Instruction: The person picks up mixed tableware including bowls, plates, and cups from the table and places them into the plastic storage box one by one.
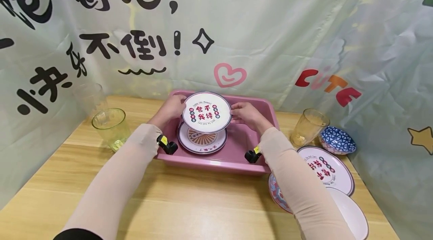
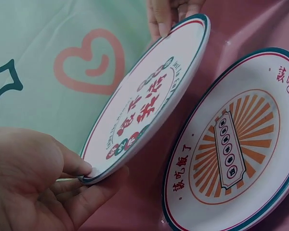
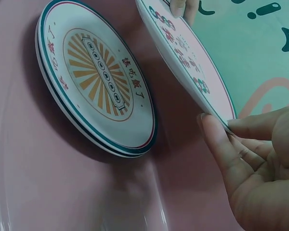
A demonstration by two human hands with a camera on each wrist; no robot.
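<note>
A white plate with red characters and a dark rim [image 1: 207, 113] is held level over the pink tub [image 1: 216, 164]. My left hand [image 1: 171, 107] pinches its left edge, thumb on top and fingers beneath. The opposite edge is pinched by my right hand [image 1: 248, 115], as the right wrist view shows too. Below it, inside the tub, lies a plate with an orange sunburst [image 2: 236, 144]. In the right wrist view a second rim shows directly under that sunburst plate [image 3: 98, 82]. The held plate hides part of it from the head view.
At the left stands a green-tinted glass [image 1: 109, 127] with a clear glass [image 1: 89, 99] behind. To the right are an amber glass [image 1: 308, 127], a blue patterned bowl [image 1: 337, 140], another character plate [image 1: 329, 168], a white dish [image 1: 352, 213] and a red-blue patterned dish [image 1: 278, 195]. A printed curtain [image 1: 264, 37] hangs behind.
</note>
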